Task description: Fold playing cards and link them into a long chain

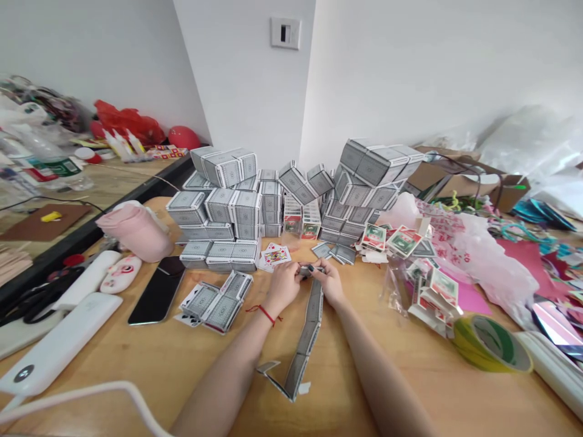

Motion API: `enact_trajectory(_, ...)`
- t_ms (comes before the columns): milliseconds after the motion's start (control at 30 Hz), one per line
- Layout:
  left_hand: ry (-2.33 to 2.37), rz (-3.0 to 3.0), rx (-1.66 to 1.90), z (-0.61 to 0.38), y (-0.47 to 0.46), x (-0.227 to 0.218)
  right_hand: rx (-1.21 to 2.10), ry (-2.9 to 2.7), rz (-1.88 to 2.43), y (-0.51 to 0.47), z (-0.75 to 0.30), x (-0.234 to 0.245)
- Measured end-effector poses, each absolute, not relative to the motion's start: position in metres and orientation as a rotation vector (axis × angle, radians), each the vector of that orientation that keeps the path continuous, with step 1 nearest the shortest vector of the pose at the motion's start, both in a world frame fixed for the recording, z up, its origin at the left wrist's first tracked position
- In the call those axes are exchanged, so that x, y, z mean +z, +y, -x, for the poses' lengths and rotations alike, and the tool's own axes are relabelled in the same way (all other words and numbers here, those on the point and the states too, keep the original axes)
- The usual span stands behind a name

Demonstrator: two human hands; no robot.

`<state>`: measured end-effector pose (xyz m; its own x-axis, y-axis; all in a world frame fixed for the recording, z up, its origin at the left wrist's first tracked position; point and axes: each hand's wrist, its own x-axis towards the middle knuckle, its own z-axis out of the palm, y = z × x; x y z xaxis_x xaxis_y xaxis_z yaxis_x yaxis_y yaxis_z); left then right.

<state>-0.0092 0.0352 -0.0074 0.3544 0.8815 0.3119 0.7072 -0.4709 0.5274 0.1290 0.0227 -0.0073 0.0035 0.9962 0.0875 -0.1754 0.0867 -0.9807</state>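
My left hand (286, 284) and my right hand (327, 279) meet at the middle of the table. Both have their fingers closed on the far end of a strip of joined playing cards (307, 331). The strip shows grey patterned backs and runs toward me between my forearms, its near end bent to the left. Beyond my left hand lie loose face-up playing cards (275, 256). A folded bundle of cards (221, 302) rests left of my left wrist. Farther back, many card blocks (233, 212) are stacked in piles.
On the left are a black phone (157, 291), a pink cup (136, 230) and a white elongated device (61, 343) with a cable. To the right are opened card boxes (437, 297), a roll of yellow tape (492, 343) and crumpled plastic bags (487, 249). A wall stands behind the stacks.
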Motion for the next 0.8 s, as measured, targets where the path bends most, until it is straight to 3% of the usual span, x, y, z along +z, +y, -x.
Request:
enact_trajectory(367, 1.212, -1.999, 1.127, 0.01, 0.031, -0.005, 0.955, -1.182, 1.157, 0.023, -0.133, -0.01)
enact_trajectory(633, 1.173, -1.866, 1.197, 0.013, 0.036, -0.01, -0.021, -1.13, 1.728, 0.036, -0.17, -0.025)
enact_trajectory(800, 1.243, -1.849, 1.164, 0.016, 0.041, -0.014, -0.056, -1.24, 1.845, 0.042, -0.19, -0.034)
